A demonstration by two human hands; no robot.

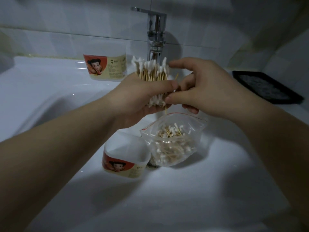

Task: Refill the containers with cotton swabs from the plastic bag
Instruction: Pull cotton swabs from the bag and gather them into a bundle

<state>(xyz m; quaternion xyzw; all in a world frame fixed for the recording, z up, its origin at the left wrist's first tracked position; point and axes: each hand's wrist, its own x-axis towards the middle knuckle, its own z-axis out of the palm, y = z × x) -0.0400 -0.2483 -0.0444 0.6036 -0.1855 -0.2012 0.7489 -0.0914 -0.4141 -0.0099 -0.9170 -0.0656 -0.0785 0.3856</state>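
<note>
White-tipped, wooden-stick swab bundle [151, 72] held upright above the sink [50, 91], in front of the faucet [156, 30]. Left hand [138, 99] grips it round the middle, thumb across the front; the sticks' mid-section is hidden by that hand, and only the upper and lower cotton ends show. Right hand [200, 91] is at the bundle's right edge, thumb and a curled finger pinching sticks there, index finger stretched over the top tips. How many sticks it pinches is hidden. One stick pokes out below.

Plastic bag [173, 141] stands open in the basin directly under the hands, with loose swabs inside. Its lower contents are blurry through the film. Near container [127, 158] touches the bag's left side, mouth up, no swabs visible inside, far rim partly covered by the left wrist. Far container [107, 66] sits on the back rim left of the faucet, top not visible. Black tray [265, 87] on the right ledge, contents too dim to make out.
</note>
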